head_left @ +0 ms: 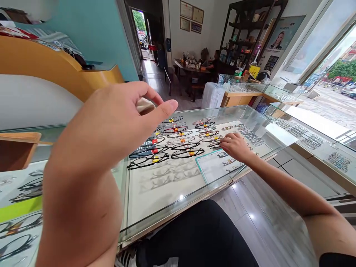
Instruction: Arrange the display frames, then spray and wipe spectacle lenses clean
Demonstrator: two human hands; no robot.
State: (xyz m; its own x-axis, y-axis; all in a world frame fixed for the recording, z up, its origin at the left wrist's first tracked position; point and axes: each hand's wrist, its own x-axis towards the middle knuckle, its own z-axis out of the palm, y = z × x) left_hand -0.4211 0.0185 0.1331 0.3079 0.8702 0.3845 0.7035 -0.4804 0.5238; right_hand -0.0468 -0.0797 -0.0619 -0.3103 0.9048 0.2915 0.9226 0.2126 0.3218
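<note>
My left hand (pixel 119 118) is raised close to the camera, above the left part of the glass showcase (pixel 164 207). Its thumb and fingers curl round something pale (pixel 145 105), mostly hidden behind them. Farther right, my right hand (pixel 235 146) reaches low over the showcase, fingers bent downward at the right end of the rows of glasses; whether it pinches a frame is too small to tell. Black-framed glasses (pixel 148 160) with coloured tags lie in rows between the hands. A teal-edged sheet (pixel 211 168) lies below my right hand.
More showcases with glasses stand at the right (pixel 314 139) and at the left edge (pixel 25 185). A wrapped pale suitcase (pixel 213 97) is behind the showcase. A person (pixel 215 61) sits at a dark table farther back. My knee is against the showcase's near side.
</note>
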